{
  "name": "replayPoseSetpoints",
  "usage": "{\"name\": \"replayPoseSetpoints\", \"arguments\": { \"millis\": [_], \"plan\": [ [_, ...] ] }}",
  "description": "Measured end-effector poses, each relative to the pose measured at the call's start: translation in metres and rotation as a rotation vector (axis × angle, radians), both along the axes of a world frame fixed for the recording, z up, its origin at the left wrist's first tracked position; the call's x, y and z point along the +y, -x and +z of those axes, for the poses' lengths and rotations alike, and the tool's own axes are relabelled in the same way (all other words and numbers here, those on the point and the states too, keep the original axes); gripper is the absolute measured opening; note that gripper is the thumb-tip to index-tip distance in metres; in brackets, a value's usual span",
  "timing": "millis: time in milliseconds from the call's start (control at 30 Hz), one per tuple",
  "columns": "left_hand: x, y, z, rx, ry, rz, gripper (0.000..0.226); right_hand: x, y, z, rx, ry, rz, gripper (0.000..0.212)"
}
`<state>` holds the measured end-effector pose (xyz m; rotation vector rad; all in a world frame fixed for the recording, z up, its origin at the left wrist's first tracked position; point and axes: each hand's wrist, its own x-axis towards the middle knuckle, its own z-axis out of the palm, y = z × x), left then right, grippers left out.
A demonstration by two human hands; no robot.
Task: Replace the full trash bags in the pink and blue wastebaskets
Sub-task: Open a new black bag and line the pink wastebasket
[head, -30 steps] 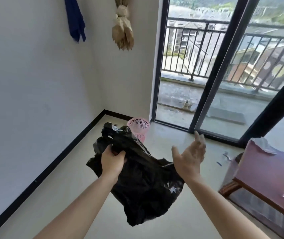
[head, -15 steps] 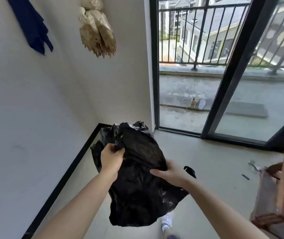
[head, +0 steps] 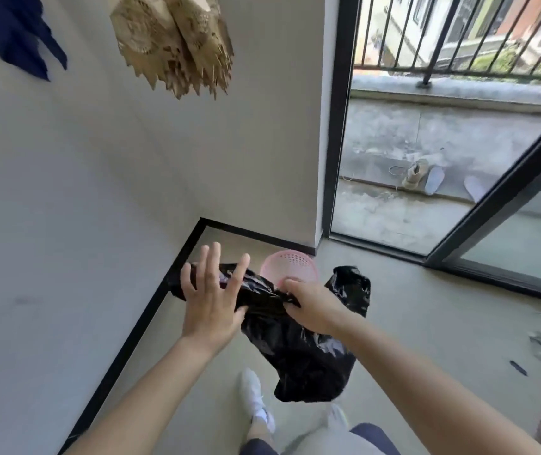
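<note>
A black trash bag (head: 298,349) hangs in the air in front of me, above the floor. My right hand (head: 311,307) grips a bunched part of it near the top. My left hand (head: 211,297) lies flat against the bag's left end with its fingers spread and straight. Behind the bag, the pink wastebasket (head: 290,266) stands on the floor in the corner by the wall; only its perforated rim and upper wall show. No blue wastebasket is in view.
White walls meet at the corner with a black baseboard (head: 150,310). A straw decoration (head: 177,44) and a blue cloth (head: 16,34) hang on the wall. A glass sliding door (head: 492,208) stands to the right. My white shoe (head: 256,402) is below the bag. Small scraps (head: 540,343) lie on the floor.
I have come closer to the corner and the pink basket shows again. My left hand let go of the bag and opened flat; my right hand went from resting on the bag to gripping it.
</note>
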<state>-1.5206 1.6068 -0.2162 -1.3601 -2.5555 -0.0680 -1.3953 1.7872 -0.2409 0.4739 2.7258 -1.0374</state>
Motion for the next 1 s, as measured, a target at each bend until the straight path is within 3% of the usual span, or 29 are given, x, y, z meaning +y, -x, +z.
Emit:
{"name": "replayPoseSetpoints", "arguments": {
  "millis": [67,133,233,367,467,567,633,733,867,1000],
  "plan": [
    [0.022,0.033,-0.005,-0.034,0.219,-0.027,0.057,0.008,0.022,-0.005,0.008,-0.064,-0.042,0.032],
    [0.047,0.065,-0.011,-0.15,0.3,0.038,0.016,0.02,0.044,-0.009,-0.008,-0.184,-0.173,0.029],
    [0.077,0.111,-0.023,-0.362,0.231,0.137,0.008,0.045,0.073,-0.015,-0.237,-0.349,-0.281,0.036],
    [0.113,0.175,-0.045,-0.459,0.204,0.041,0.015,0.081,0.106,-0.034,-0.612,-0.411,-0.371,0.036],
    [0.138,0.211,-0.067,-0.505,0.188,-0.03,0.018,0.109,0.131,-0.059,-0.754,-0.234,-0.512,0.044],
    [0.155,0.231,-0.105,-0.599,0.12,-0.044,0.024,0.128,0.148,-0.098,-0.737,0.044,-0.764,0.055],
    [0.163,0.236,-0.14,-0.674,0.094,-0.007,0.034,0.137,0.152,-0.13,-0.717,0.108,-0.927,0.055],
    [0.169,0.236,-0.205,-0.757,0.128,0.064,0.05,0.147,0.156,-0.188,-0.737,0.145,-1.006,0.051],
    [0.168,0.229,-0.3,-0.921,0.178,0.357,0.057,0.144,0.159,-0.274,-0.661,0.395,-1.082,0.051],
    [0.166,0.226,-0.382,-1.298,0.136,0.775,0.033,0.131,0.161,-0.352,-0.601,0.778,-1.232,0.056]
  ]
}}
